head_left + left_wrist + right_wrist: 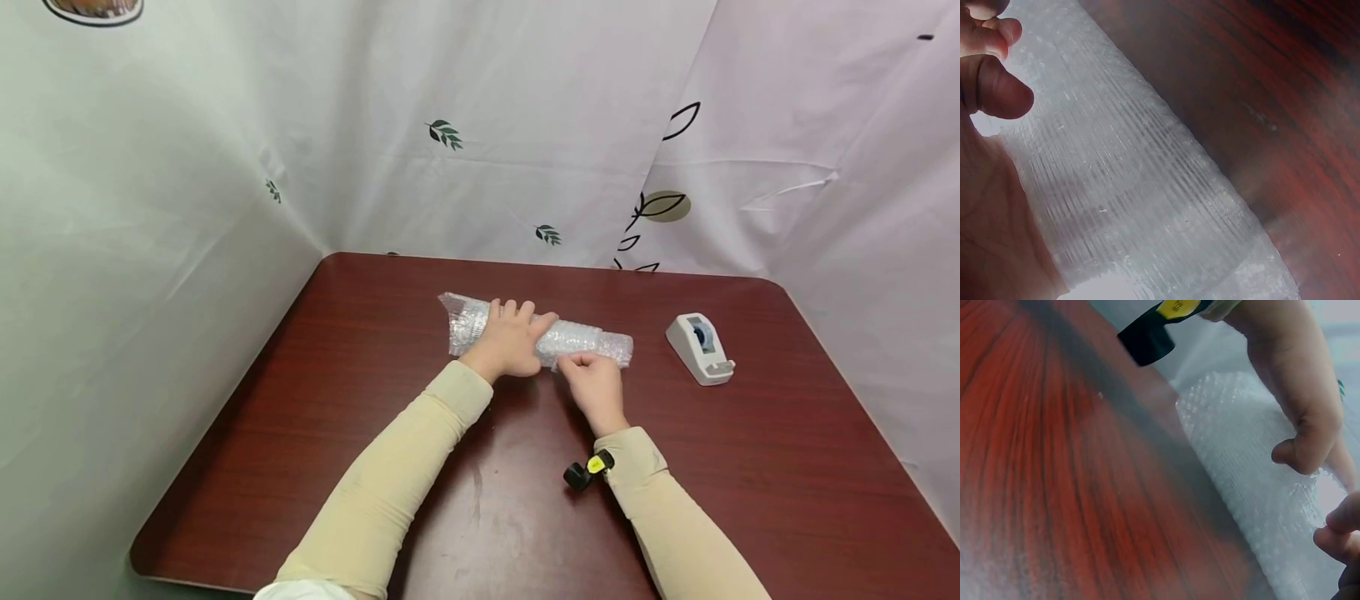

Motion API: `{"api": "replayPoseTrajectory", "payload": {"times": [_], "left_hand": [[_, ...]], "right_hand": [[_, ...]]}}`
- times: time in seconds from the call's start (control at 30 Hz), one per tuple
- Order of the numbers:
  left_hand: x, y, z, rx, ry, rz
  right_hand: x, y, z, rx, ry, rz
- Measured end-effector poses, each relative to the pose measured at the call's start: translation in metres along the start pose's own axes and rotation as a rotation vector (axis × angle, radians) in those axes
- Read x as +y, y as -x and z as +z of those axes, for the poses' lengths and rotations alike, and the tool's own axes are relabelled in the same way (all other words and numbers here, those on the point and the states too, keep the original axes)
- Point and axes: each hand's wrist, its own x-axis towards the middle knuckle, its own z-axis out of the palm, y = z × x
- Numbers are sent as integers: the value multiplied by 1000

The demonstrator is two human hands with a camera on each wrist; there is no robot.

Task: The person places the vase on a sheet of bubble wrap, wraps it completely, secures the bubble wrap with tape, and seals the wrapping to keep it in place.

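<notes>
A long bundle of clear bubble wrap (573, 337), rolled around something ribbed and whitish, lies crosswise on the table. My left hand (513, 340) rests on top of it with the fingers spread, pressing near its middle. In the left wrist view that hand (991, 206) shows along the left side, against the wrap (1129, 156). At the bundle's near edge, my right hand (595, 387) has thumb and forefinger pinched together on the wrap. The right wrist view catches those fingertips (1335, 540) beside the bubbled surface (1247, 462); what is inside stays hidden.
A white tape dispenser (701, 348) with a roll of tape stands to the right of the bundle. The dark red wooden table (360, 358) has rounded corners and meets pale printed curtains (487, 192) at the back and sides.
</notes>
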Motion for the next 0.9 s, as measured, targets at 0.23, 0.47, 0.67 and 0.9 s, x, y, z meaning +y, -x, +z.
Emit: {"api": "replayPoseTrajectory", "payload": {"times": [0.23,0.47,0.67,0.9], "left_hand": [[0,-1,0,-15,4,0],[-1,-3,1,-10,8,4],[-2,-7,2,-13,-20,2],[-3,-8,2,2,-8,10]], "right_hand": [[1,3,-2,24,87,-28],[8,4,-3,19,104,-55],[14,1,-2,35,160,-129],[19,0,1,58,192,-192]]}}
